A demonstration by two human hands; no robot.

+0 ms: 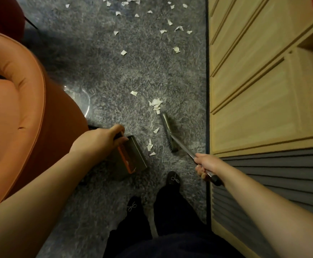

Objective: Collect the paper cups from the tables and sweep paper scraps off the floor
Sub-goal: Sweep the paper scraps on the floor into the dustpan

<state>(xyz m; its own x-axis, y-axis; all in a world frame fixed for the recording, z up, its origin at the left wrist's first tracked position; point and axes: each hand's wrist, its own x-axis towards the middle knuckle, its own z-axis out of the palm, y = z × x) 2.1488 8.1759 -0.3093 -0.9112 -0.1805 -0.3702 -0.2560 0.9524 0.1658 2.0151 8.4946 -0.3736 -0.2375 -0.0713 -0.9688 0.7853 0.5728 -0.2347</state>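
Grey carpet (99, 67) sweeping under way: right hand (207, 163) gripping brush (167, 131), left hand (103, 137) gripping dustpan (131, 157), paper scraps (155, 104) lying between and beyond, needing drawing panward.

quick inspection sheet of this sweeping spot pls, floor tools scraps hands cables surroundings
surface: grey shaggy carpet, dimly lit
job's things: white paper scraps lie loose, a clump just ahead of the brush, a few between the brush and the dustpan, many more farther up the carpet; no paper cups seen
clutter: nothing seen beyond the scraps
hands: left hand grips the dustpan's handle; right hand grips the brush's long handle
cables: nothing seen
surroundings: orange armchair at left, pale wooden drawer unit at right, the person's dark shoes below
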